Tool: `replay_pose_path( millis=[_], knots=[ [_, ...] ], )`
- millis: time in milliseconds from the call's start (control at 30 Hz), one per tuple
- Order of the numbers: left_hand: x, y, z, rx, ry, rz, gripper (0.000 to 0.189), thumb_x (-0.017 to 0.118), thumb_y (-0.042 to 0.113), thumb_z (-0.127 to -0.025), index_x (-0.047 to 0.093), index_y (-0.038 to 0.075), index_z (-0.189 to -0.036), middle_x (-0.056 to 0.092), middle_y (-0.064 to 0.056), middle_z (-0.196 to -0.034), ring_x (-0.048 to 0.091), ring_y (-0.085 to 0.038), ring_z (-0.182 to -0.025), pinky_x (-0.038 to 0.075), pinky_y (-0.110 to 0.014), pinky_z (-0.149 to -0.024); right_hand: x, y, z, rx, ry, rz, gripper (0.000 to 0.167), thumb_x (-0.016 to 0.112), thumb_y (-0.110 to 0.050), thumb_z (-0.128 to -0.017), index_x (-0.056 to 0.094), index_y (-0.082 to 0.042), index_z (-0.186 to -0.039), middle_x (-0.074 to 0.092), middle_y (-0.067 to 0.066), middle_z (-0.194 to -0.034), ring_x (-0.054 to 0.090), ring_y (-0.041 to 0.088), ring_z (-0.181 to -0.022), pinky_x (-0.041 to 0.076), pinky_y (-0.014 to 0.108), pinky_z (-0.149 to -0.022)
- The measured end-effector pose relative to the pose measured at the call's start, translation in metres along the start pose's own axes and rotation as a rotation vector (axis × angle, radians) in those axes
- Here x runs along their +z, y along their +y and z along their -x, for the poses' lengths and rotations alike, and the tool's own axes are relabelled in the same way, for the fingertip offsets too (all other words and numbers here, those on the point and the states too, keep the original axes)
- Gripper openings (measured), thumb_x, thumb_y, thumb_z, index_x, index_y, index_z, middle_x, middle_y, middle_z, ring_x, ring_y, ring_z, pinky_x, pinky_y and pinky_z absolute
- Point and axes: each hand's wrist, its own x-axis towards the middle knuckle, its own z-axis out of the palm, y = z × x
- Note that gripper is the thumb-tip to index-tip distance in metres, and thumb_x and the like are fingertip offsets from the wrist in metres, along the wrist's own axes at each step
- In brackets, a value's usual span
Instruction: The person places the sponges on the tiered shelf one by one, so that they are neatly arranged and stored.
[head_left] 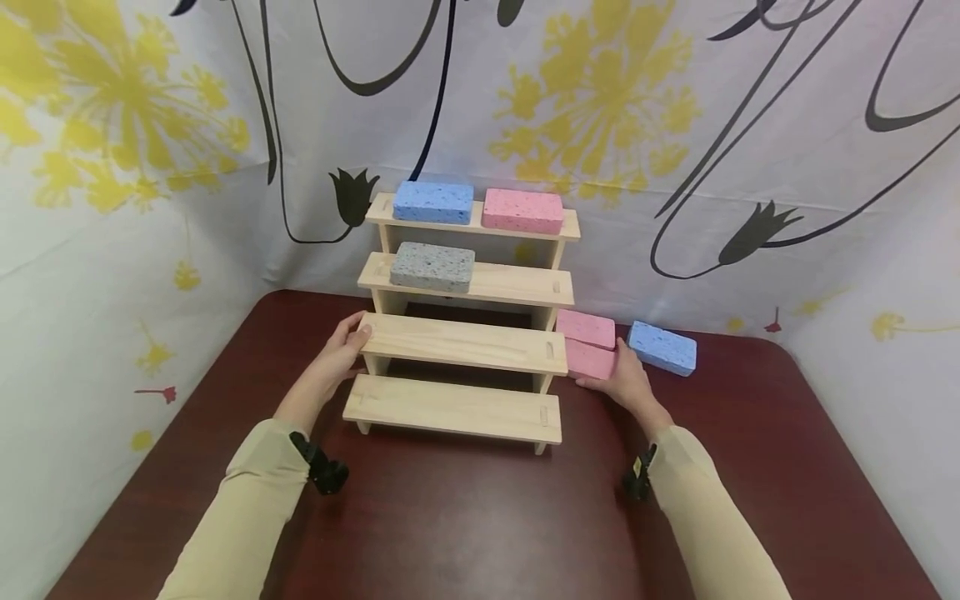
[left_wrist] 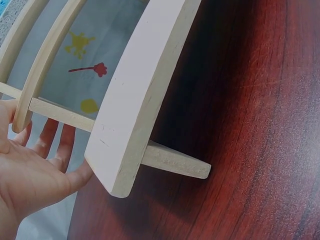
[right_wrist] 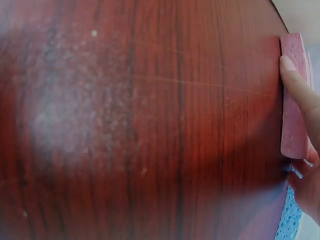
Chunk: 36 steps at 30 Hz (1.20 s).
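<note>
- Background: white cloth backdrop (head_left: 487,142) with yellow and dark floral print, hung behind a dark red-brown worktop (head_left: 450,517).
- Head view, holder: stepped wooden rack (head_left: 453,407), toward the worktop's back edge; no box or bin shows. Top shelf (head_left: 572,223): blue block (head_left: 432,202) at left, pink block (head_left: 522,211) at right. Second shelf (head_left: 517,282): grey block (head_left: 432,267), toward its left end.
- Head view, left hand (head_left: 333,358): grasping the left end of the third shelf (head_left: 461,342), thumb uppermost; apparently a steadying hold.
- Head view, right hand (head_left: 628,379): grasping the near pink block (head_left: 588,358), just right of the rack, near the back edge. Far pink block (head_left: 585,327) directly behind; whether it shares the grip, cannot tell. Placement by the rack presumably keeps the reach short.
- Head view, loose item: second blue block (head_left: 662,348), at the back edge toward the right corner.
- Left wrist view: fingers of the left hand spread behind the side rail (left_wrist: 62,115); short foot (left_wrist: 180,162) under the lowest shelf (left_wrist: 135,90).
- Right wrist view: thumb laid against the pink block's side, other fingers partly hidden beyond it, a pinch suited to a slab; part of a blue block below.
</note>
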Motion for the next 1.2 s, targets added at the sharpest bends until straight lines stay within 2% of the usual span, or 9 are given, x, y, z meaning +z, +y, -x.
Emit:
replay_pose_path(
  millis=[67, 167, 300, 467, 767, 1033, 1200],
  knots=[
    [0.000, 0.000, 0.000, 0.001, 0.002, -0.003, 0.062, 0.033, 0.038, -0.098, 0.001, 0.021, -0.148, 0.013, -0.020, -0.150, 0.024, -0.038, -0.135, 0.029, -0.057, -0.104, -0.001, 0.002, 0.001, 0.025, -0.027, -0.026, 0.118, 0.081, -0.040, -0.065, 0.006, 0.009, -0.142, 0.024, 0.035, -0.141, 0.031, 0.047, -0.126, 0.027, 0.058, -0.104],
    [0.001, 0.000, 0.000, 0.001, 0.005, -0.021, 0.062, 0.033, 0.039, -0.098, 0.000, 0.022, -0.148, 0.012, -0.019, -0.151, 0.023, -0.037, -0.136, 0.029, -0.057, -0.104, -0.005, 0.005, 0.004, 0.014, -0.050, -0.061, 0.121, 0.082, -0.035, -0.064, 0.002, 0.010, -0.142, 0.018, 0.036, -0.142, 0.026, 0.048, -0.128, 0.024, 0.059, -0.106],
    [0.000, -0.001, 0.000, 0.002, 0.006, -0.039, 0.063, 0.033, 0.041, -0.098, 0.000, 0.022, -0.148, 0.012, -0.018, -0.151, 0.022, -0.037, -0.137, 0.028, -0.058, -0.105, -0.011, 0.008, 0.010, -0.004, -0.058, -0.074, 0.113, 0.084, -0.034, -0.062, 0.014, 0.011, -0.140, 0.028, 0.035, -0.137, 0.034, 0.045, -0.120, 0.030, 0.059, -0.102],
    [-0.001, -0.003, 0.000, 0.002, 0.002, -0.033, 0.064, 0.033, 0.042, -0.097, 0.000, 0.022, -0.148, 0.011, -0.019, -0.152, 0.021, -0.038, -0.137, 0.027, -0.058, -0.105, -0.017, 0.014, 0.016, 0.008, -0.075, -0.016, 0.098, 0.081, -0.043, -0.062, 0.034, 0.010, -0.129, 0.040, 0.029, -0.123, 0.041, 0.037, -0.105, 0.038, 0.054, -0.093],
    [0.000, -0.002, -0.002, 0.001, -0.002, -0.020, 0.063, 0.033, 0.042, -0.097, 0.001, 0.023, -0.148, 0.012, -0.019, -0.151, 0.022, -0.038, -0.136, 0.028, -0.058, -0.105, -0.034, 0.019, 0.018, -0.011, -0.085, 0.004, 0.092, 0.078, -0.047, -0.066, 0.039, 0.010, -0.126, 0.044, 0.027, -0.120, 0.043, 0.035, -0.102, 0.041, 0.050, -0.088],
    [0.000, -0.003, -0.001, -0.003, 0.001, -0.021, 0.064, 0.033, 0.043, -0.097, 0.000, 0.024, -0.148, 0.012, -0.018, -0.152, 0.022, -0.037, -0.137, 0.028, -0.057, -0.105, -0.057, -0.002, 0.016, -0.084, -0.053, -0.014, 0.081, 0.075, -0.047, -0.070, 0.046, 0.005, -0.124, 0.054, 0.021, -0.109, 0.048, 0.028, -0.090, 0.044, 0.034, -0.072],
    [0.001, -0.002, -0.002, -0.004, 0.008, -0.016, 0.063, 0.033, 0.043, -0.097, 0.001, 0.024, -0.148, 0.012, -0.018, -0.152, 0.023, -0.037, -0.136, 0.030, -0.057, -0.105, -0.073, -0.023, 0.017, -0.072, -0.008, -0.015, 0.083, 0.072, -0.049, -0.072, 0.042, 0.004, -0.130, 0.044, 0.024, -0.120, 0.043, 0.033, -0.101, 0.042, 0.043, -0.079]
  ],
)
